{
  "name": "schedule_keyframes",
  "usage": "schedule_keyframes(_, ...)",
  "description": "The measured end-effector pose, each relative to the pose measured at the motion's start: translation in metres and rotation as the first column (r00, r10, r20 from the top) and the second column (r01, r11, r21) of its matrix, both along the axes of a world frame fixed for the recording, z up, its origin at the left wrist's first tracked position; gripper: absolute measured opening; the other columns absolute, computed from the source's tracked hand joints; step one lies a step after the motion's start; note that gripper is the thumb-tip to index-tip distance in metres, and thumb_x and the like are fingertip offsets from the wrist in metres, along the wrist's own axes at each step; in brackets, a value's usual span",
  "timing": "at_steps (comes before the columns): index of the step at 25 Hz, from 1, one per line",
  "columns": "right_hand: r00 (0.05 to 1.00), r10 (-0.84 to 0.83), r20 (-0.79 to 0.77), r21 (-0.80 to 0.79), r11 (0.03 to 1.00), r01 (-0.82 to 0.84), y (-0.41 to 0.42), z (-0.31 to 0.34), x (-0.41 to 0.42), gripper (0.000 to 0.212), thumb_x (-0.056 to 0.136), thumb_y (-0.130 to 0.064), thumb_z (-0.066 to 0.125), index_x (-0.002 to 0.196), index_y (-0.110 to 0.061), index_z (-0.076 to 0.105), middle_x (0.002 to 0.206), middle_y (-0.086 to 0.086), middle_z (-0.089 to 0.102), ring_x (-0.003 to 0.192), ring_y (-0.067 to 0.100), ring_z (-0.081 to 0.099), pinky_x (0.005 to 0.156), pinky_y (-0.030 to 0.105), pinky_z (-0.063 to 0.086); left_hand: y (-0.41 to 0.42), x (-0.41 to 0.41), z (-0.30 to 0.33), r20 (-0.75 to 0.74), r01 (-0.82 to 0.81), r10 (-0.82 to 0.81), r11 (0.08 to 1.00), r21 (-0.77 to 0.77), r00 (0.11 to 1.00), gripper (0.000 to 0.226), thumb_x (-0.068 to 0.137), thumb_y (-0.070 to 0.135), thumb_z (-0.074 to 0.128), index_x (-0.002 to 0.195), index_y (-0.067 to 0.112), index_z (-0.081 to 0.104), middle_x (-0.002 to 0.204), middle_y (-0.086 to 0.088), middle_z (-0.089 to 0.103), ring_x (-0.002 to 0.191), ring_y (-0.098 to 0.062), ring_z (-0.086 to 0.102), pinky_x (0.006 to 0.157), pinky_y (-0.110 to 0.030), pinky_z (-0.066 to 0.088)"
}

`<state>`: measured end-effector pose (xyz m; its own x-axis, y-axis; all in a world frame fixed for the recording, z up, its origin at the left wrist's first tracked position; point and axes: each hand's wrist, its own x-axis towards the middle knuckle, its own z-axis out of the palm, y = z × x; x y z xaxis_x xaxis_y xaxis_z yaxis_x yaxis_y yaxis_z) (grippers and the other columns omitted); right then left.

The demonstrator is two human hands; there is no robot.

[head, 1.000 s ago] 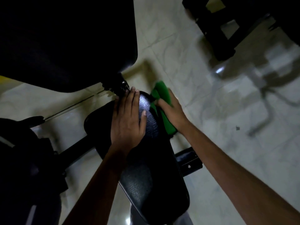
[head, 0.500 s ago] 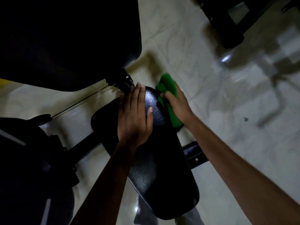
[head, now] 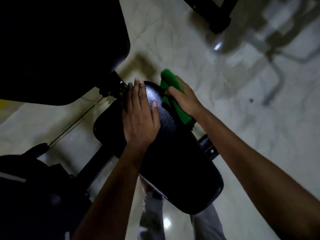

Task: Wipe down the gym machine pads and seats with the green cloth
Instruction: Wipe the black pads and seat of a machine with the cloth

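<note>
A black textured seat pad [head: 174, 163] runs from the centre toward the lower right. My left hand [head: 140, 115] lies flat on its far end, fingers straight and together. My right hand [head: 183, 97] grips the green cloth [head: 170, 80] against the pad's far right edge; cloth bulges above my fingers and trails out below my palm. A large black back pad [head: 60, 45] fills the upper left, joined to the seat by a dark metal bracket [head: 112, 85].
The pale tiled floor [head: 242, 118] spreads to the right. Black frame bars [head: 210, 149] pass under the seat. Another dark machine [head: 214, 14] stands at the top right. A dark bulky shape [head: 26, 187] fills the lower left. Grey trouser legs [head: 152, 217] show below the seat.
My right hand with the cloth has shifted slightly along the seat's far right edge. My left hand stays flat on the pad. The view has drifted a little.
</note>
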<state>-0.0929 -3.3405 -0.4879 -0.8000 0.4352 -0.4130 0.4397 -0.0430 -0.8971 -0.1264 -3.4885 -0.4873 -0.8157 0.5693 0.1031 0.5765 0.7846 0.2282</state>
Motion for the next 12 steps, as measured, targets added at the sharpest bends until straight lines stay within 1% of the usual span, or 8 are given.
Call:
schedule_keyframes(1, 1.0, -0.006, 0.006, 0.0, 1.0, 0.006, -0.001, -0.001, 0.017, 0.02, 0.074, -0.027, 0.058, 0.09, -0.04, 0.059, 0.089, -0.009, 0.064, 0.087, 0.01, 0.058, 0.084, 0.031, 0.047, -0.002, 0.0, 0.001, -0.01, 0.02, -0.019, 1.0, 0.01, 1.0, 0.056, 0.098, 0.031, 0.032, 0.146, 0.001, 0.03, 0.152, -0.014, 0.03, 0.141, -0.029, 0.026, 0.116, -0.046, 0.016)
schedule_keyframes(3, 0.995, -0.031, 0.095, -0.019, 0.999, 0.033, -0.011, 0.004, 0.083, 0.026, 0.086, -0.014, 0.059, 0.1, -0.036, 0.057, 0.093, -0.008, 0.063, 0.093, 0.013, 0.056, 0.08, 0.019, 0.045, -0.006, 0.002, 0.004, -0.034, 0.112, -0.112, 0.994, 0.004, 0.993, 0.056, 0.097, 0.031, 0.035, 0.144, 0.002, 0.034, 0.151, -0.016, 0.032, 0.141, -0.031, 0.026, 0.116, -0.047, 0.016)
schedule_keyframes(5, 0.983, -0.047, 0.178, -0.031, 0.998, 0.054, -0.023, 0.017, 0.148, 0.023, 0.086, -0.016, 0.06, 0.1, -0.034, 0.058, 0.093, -0.011, 0.063, 0.095, 0.015, 0.058, 0.076, 0.013, 0.044, -0.01, 0.005, 0.002, -0.038, 0.327, -0.329, 0.944, -0.041, 0.944, 0.056, 0.096, 0.031, 0.036, 0.143, 0.001, 0.036, 0.151, -0.017, 0.031, 0.141, -0.032, 0.025, 0.116, -0.049, 0.017)
schedule_keyframes(6, 0.975, -0.056, 0.215, -0.026, 0.998, 0.063, -0.025, 0.018, 0.164, 0.023, 0.08, -0.024, 0.061, 0.097, -0.038, 0.058, 0.094, -0.009, 0.064, 0.095, 0.016, 0.059, 0.08, 0.018, 0.045, -0.012, 0.008, 0.0, -0.036, 0.454, -0.457, 0.888, -0.078, 0.889, 0.056, 0.096, 0.031, 0.035, 0.143, 0.002, 0.036, 0.152, -0.016, 0.031, 0.142, -0.031, 0.025, 0.116, -0.051, 0.019)
schedule_keyframes(8, 0.972, -0.078, 0.222, 0.005, 0.997, 0.079, -0.022, 0.012, 0.164, 0.022, 0.072, -0.031, 0.057, 0.09, -0.042, 0.059, 0.096, -0.006, 0.065, 0.095, 0.016, 0.06, 0.088, 0.029, 0.045, -0.015, 0.015, -0.001, -0.02, 0.625, -0.632, 0.77, -0.131, 0.775, 0.055, 0.096, 0.03, 0.033, 0.143, 0.002, 0.037, 0.151, -0.015, 0.033, 0.142, -0.031, 0.024, 0.114, -0.051, 0.021)
schedule_keyframes(9, 0.978, -0.067, 0.195, 0.028, 0.998, 0.063, -0.02, 0.006, 0.152, 0.019, 0.073, -0.03, 0.059, 0.089, -0.039, 0.06, 0.093, -0.008, 0.065, 0.093, 0.014, 0.06, 0.088, 0.029, 0.045, -0.015, 0.018, -0.001, -0.011, 0.652, -0.66, 0.744, -0.145, 0.751, 0.054, 0.096, 0.03, 0.033, 0.143, 0.002, 0.037, 0.151, -0.015, 0.034, 0.142, -0.031, 0.024, 0.114, -0.052, 0.022)
schedule_keyframes(11, 0.989, -0.049, 0.141, 0.058, 0.997, 0.041, -0.017, -0.003, 0.119, 0.016, 0.079, -0.026, 0.062, 0.094, -0.031, 0.063, 0.084, -0.014, 0.064, 0.09, 0.012, 0.059, 0.084, 0.027, 0.044, -0.015, 0.019, 0.001, -0.011, 0.655, -0.664, 0.739, -0.159, 0.747, 0.054, 0.096, 0.028, 0.032, 0.143, 0.001, 0.037, 0.15, -0.016, 0.035, 0.142, -0.033, 0.025, 0.114, -0.052, 0.021)
schedule_keyframes(12, 0.991, -0.061, 0.123, 0.027, 0.998, 0.058, -0.017, -0.004, 0.11, 0.02, 0.079, -0.027, 0.062, 0.098, -0.026, 0.063, 0.084, -0.013, 0.064, 0.089, 0.012, 0.059, 0.083, 0.026, 0.044, -0.014, 0.02, 0.001, -0.018, 0.652, -0.663, 0.741, -0.16, 0.749, 0.053, 0.096, 0.027, 0.032, 0.142, 0.001, 0.037, 0.149, -0.017, 0.035, 0.141, -0.033, 0.025, 0.114, -0.051, 0.02)
